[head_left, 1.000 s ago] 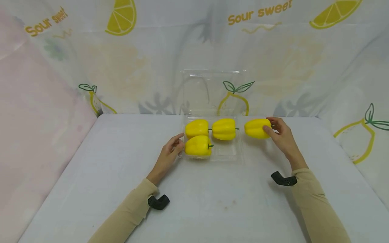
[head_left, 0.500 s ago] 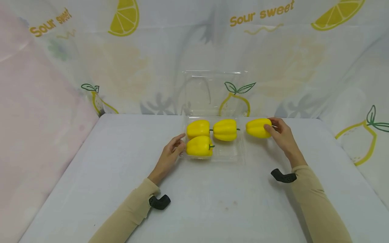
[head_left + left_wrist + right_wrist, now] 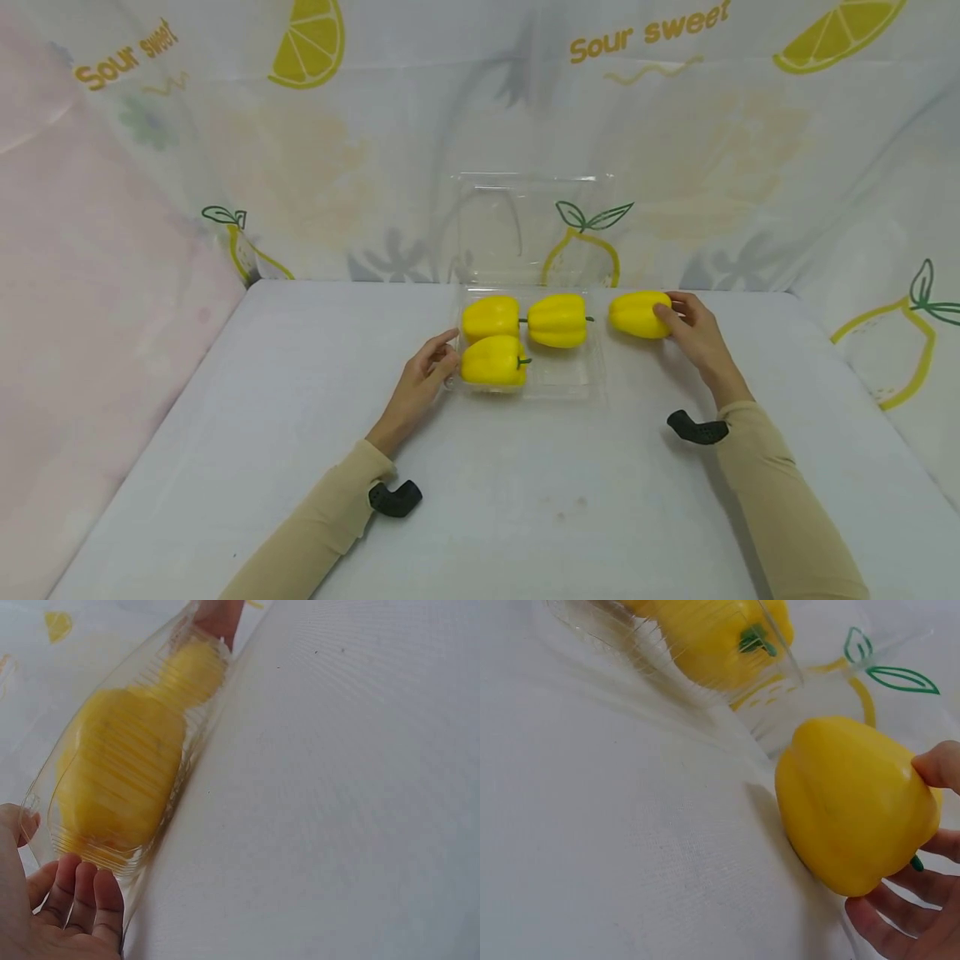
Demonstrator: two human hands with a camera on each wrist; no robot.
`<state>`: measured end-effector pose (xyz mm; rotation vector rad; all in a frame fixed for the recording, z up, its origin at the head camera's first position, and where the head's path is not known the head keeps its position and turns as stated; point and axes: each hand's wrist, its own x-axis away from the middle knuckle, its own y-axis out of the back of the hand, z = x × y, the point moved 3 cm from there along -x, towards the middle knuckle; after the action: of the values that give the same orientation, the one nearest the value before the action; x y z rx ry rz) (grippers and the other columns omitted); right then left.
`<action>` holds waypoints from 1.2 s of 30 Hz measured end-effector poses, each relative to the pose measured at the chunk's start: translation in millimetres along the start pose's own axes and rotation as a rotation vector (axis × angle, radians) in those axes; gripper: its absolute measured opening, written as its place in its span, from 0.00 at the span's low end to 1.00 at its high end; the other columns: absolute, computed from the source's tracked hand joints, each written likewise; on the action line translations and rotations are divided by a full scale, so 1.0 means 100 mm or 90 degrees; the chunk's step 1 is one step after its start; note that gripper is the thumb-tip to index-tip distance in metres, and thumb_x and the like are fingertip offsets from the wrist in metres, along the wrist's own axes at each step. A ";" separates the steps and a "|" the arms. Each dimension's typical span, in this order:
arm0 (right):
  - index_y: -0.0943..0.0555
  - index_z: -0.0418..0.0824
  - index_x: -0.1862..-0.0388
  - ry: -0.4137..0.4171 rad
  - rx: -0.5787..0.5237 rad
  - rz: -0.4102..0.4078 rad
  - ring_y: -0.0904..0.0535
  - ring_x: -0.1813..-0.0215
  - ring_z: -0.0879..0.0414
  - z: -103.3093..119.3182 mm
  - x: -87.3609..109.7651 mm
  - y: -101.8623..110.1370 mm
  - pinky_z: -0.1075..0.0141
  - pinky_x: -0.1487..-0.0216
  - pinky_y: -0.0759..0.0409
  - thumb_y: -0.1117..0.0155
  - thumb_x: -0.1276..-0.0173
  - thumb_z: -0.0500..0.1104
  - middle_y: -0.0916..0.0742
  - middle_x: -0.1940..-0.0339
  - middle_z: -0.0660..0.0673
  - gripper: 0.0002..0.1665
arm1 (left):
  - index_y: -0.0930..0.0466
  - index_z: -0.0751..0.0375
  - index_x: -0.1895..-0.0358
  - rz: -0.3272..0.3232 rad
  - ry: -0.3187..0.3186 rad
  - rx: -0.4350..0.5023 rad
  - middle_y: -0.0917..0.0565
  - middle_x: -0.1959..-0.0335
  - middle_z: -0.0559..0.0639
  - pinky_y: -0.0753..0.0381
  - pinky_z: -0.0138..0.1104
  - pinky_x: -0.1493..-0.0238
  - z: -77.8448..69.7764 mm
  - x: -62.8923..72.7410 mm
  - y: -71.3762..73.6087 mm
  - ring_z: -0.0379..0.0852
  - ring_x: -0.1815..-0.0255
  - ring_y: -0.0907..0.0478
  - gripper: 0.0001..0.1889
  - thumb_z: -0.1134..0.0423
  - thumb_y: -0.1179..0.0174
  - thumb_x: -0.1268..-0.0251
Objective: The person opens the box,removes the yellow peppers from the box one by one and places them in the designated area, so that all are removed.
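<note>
- White cloth covers the tabletop [image 3: 517,542], its nearest stretch lying between the left sleeve [image 3: 315,508] and the right sleeve [image 3: 787,500], both tan, each with a black curved piece at the cuff behind the hand.
- Left hand [image 3: 420,379]: fingers bent, thumb apart from them, it holds the left edge of a clear container [image 3: 557,373]; the gap between thumb and fingers is small.
- Just right of the left hand, inside the container, lies the front pepper [image 3: 491,362], yellow, on its side, green stem away from that hand.
- Right hand [image 3: 697,337]: curled round the stem end of the held pepper [image 3: 637,315], thumb on one side, fingers on the other, spread about as wide as the pepper.
- This yellow pepper lies immediately left of the right hand, stem toward the palm, outside the container; whether it touches the tabletop cannot be told.
- Ahead and right of the left hand sits the back-left pepper [image 3: 489,317]; farther right, toward the right hand, the back-right pepper [image 3: 557,321]. Both are in the container.
- Beyond both hands, the transparent lid [image 3: 487,225] stands raised before a lemon-print backdrop [image 3: 405,125].
</note>
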<state>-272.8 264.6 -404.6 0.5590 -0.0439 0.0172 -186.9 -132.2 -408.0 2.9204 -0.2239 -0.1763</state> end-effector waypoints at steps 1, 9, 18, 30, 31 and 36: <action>0.43 0.38 0.28 -0.002 -0.005 0.001 0.36 0.33 0.38 0.00 -0.01 0.00 0.76 0.51 0.32 0.53 0.29 0.62 0.35 0.30 0.31 0.40 | 0.37 0.69 0.33 0.000 -0.001 -0.002 0.29 0.57 0.56 0.26 0.29 0.64 0.00 0.00 0.00 0.38 0.64 0.31 0.23 0.66 0.51 0.28; 0.44 0.38 0.28 -0.028 -0.042 0.006 0.33 0.37 0.45 -0.04 -0.06 0.00 0.83 0.57 0.27 0.55 0.29 0.64 0.34 0.30 0.31 0.43 | 0.37 0.68 0.32 0.001 -0.001 -0.016 0.28 0.56 0.57 0.27 0.28 0.63 0.00 0.00 -0.01 0.38 0.62 0.31 0.23 0.65 0.51 0.28; 0.44 0.36 0.27 -0.046 -0.066 0.000 0.31 0.45 0.56 -0.06 -0.10 0.00 0.84 0.62 0.26 0.55 0.31 0.67 0.34 0.30 0.31 0.46 | 0.37 0.68 0.32 -0.003 0.003 -0.014 0.28 0.56 0.56 0.27 0.27 0.64 0.01 -0.01 0.00 0.38 0.63 0.31 0.23 0.65 0.51 0.28; 0.44 0.36 0.28 -0.036 -0.012 0.002 0.28 0.53 0.52 -0.05 -0.14 -0.02 0.68 0.52 0.29 0.69 0.30 0.70 0.34 0.32 0.32 0.47 | 0.37 0.68 0.32 0.001 -0.009 -0.017 0.28 0.57 0.57 0.27 0.28 0.64 0.01 -0.02 0.01 0.39 0.65 0.31 0.23 0.65 0.52 0.27; 0.44 0.36 0.28 -0.034 -0.011 0.003 0.29 0.53 0.52 -0.06 -0.14 -0.02 0.67 0.52 0.29 0.70 0.29 0.70 0.34 0.32 0.31 0.47 | 0.38 0.68 0.32 0.002 -0.010 -0.017 0.28 0.57 0.57 0.27 0.28 0.64 0.02 -0.01 0.01 0.39 0.65 0.31 0.23 0.65 0.52 0.27; 0.45 0.36 0.27 -0.037 -0.010 0.009 0.32 0.49 0.49 -0.07 -0.14 -0.04 0.64 0.48 0.32 0.72 0.28 0.69 0.34 0.32 0.32 0.46 | 0.38 0.69 0.32 0.003 -0.011 -0.033 0.28 0.56 0.58 0.26 0.29 0.63 0.01 0.00 0.01 0.37 0.63 0.31 0.23 0.65 0.52 0.27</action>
<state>-285.9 264.7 -413.8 0.5432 -0.1042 0.0138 -187.5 -133.2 -408.7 2.8683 -0.2248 -0.2035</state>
